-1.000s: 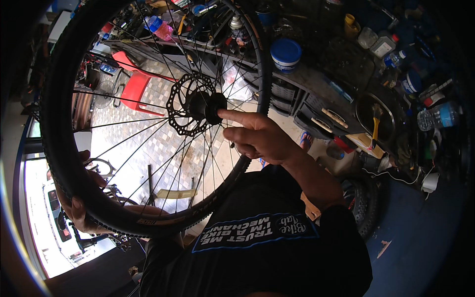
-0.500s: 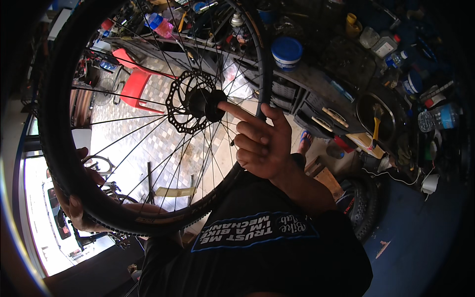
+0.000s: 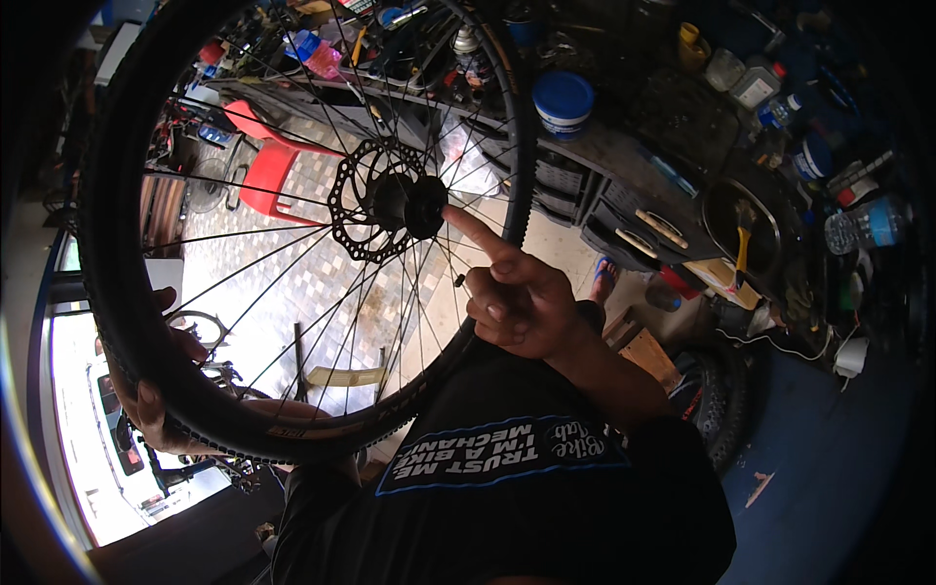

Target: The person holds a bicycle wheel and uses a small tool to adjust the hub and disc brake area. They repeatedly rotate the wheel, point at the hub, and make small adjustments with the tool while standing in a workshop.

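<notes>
You are in a cluttered bicycle workshop with a pale tiled floor [image 3: 292, 292] and a dark workbench [image 3: 624, 166] running across the upper right of the frame.

Nearest, low in the centre, is your black printed shirt [image 3: 507, 487]. Just above it, right of centre, your right hand [image 3: 517, 302] is raised with the index finger stretched out and the other fingers curled in; it holds nothing. Half a second ago that fingertip lay on the hub, with the hand more open. Now it touches only the right edge of the black hub [image 3: 414, 205] or sits just off it; you cannot tell which. That reads as the finger easing away from the axle while the wheel stays put.

At the lower left of the frame, your left hand [image 3: 146, 409] grips the black knobbly tyre [image 3: 107, 292] of the spoked bicycle wheel [image 3: 292, 224], fingers wrapped over the tread. The wheel fills the upper left and centre, held up before you as it was a second ago. Around the hub sits a toothed steel brake disc [image 3: 356, 210].

Farther off, seen through the spokes, a red plastic chair [image 3: 268, 171] stands on the tiles. On the bench, upper centre, sits a white tub with a blue lid [image 3: 563, 102], and at the right a dark round pan holding a yellow-handled tool [image 3: 741, 219]. A second tyre [image 3: 721, 409] leans at the lower right.
</notes>
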`<state>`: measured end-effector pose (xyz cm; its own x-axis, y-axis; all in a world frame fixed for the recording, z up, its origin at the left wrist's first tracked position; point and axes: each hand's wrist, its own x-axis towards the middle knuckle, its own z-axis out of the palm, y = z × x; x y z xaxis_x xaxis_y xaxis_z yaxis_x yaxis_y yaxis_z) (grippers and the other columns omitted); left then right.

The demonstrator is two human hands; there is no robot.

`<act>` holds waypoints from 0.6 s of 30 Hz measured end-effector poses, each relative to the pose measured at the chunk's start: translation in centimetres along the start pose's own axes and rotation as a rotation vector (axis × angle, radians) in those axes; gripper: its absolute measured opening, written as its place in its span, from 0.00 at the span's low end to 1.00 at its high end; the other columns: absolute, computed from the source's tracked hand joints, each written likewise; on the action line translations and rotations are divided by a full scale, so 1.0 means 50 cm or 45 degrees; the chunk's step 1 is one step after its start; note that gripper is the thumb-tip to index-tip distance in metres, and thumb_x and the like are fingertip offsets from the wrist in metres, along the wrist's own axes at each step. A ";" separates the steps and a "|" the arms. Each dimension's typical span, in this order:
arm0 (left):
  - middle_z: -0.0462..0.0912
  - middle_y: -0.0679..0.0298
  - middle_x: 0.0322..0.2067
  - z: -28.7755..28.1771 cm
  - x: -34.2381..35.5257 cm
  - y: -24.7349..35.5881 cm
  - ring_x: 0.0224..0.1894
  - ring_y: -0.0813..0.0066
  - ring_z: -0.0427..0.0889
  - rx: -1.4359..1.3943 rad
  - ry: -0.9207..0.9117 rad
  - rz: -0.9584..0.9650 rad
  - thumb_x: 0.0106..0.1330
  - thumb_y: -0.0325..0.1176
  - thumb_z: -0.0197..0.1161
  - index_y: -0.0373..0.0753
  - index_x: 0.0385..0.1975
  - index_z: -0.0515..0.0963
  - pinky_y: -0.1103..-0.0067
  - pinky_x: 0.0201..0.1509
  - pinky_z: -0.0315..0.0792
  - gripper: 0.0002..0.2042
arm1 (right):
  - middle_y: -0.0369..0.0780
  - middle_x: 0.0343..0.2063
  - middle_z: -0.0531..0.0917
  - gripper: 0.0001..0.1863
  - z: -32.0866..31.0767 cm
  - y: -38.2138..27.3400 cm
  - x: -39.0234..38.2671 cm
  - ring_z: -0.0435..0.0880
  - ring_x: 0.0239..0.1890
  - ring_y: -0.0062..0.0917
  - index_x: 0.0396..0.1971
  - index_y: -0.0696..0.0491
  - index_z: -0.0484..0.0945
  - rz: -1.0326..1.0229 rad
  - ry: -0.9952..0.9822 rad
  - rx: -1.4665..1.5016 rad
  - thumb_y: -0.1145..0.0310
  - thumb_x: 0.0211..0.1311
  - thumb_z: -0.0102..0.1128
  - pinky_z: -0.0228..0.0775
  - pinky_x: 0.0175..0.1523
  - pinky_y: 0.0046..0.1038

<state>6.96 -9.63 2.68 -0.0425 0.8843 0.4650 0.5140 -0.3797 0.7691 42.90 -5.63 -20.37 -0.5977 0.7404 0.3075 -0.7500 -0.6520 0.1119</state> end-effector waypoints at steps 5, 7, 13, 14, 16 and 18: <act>0.80 0.48 0.32 -0.057 -0.006 -0.024 0.28 0.70 0.79 0.022 0.061 -0.054 0.59 0.52 0.62 0.18 0.64 0.60 0.81 0.34 0.72 0.43 | 0.45 0.33 0.82 0.40 -0.007 0.023 0.008 0.63 0.12 0.17 0.79 0.43 0.36 -0.008 0.076 -0.044 0.70 0.72 0.43 0.60 0.18 0.20; 0.80 0.48 0.32 -0.052 0.000 -0.015 0.28 0.70 0.79 0.034 0.052 -0.084 0.59 0.51 0.62 0.19 0.64 0.60 0.81 0.34 0.73 0.43 | 0.45 0.34 0.82 0.40 -0.008 0.024 0.010 0.61 0.11 0.16 0.79 0.43 0.37 -0.011 0.102 -0.070 0.70 0.72 0.43 0.60 0.18 0.20; 0.80 0.46 0.33 0.027 -0.004 0.030 0.30 0.69 0.80 0.070 0.026 -0.069 0.59 0.51 0.62 0.18 0.64 0.58 0.80 0.36 0.73 0.44 | 0.47 0.35 0.84 0.41 -0.006 0.029 0.019 0.64 0.11 0.15 0.79 0.39 0.36 -0.022 0.199 -0.166 0.70 0.72 0.45 0.58 0.15 0.19; 0.80 0.46 0.33 0.033 -0.002 0.032 0.30 0.69 0.80 0.069 0.048 -0.054 0.59 0.51 0.62 0.18 0.64 0.58 0.81 0.36 0.73 0.44 | 0.47 0.35 0.84 0.41 -0.006 0.030 0.021 0.64 0.10 0.15 0.79 0.39 0.36 -0.028 0.207 -0.190 0.71 0.72 0.45 0.58 0.15 0.19; 0.80 0.46 0.33 0.041 0.003 0.035 0.30 0.69 0.80 0.046 0.055 -0.017 0.59 0.52 0.62 0.18 0.64 0.58 0.81 0.36 0.73 0.44 | 0.48 0.36 0.84 0.42 -0.007 0.032 0.023 0.63 0.10 0.16 0.79 0.40 0.35 -0.035 0.204 -0.230 0.71 0.71 0.45 0.58 0.16 0.20; 0.80 0.46 0.33 0.041 0.006 0.034 0.30 0.69 0.80 0.015 0.017 -0.007 0.59 0.52 0.61 0.18 0.64 0.59 0.81 0.37 0.73 0.44 | 0.47 0.38 0.85 0.42 -0.013 0.032 0.027 0.62 0.10 0.16 0.79 0.40 0.35 -0.040 0.184 -0.262 0.70 0.71 0.45 0.58 0.17 0.20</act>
<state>9.57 -9.48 3.24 -0.0570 0.8825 0.4669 0.5241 -0.3716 0.7663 40.69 -5.56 -20.39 -0.5967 0.7849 0.1668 -0.8016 -0.5924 -0.0802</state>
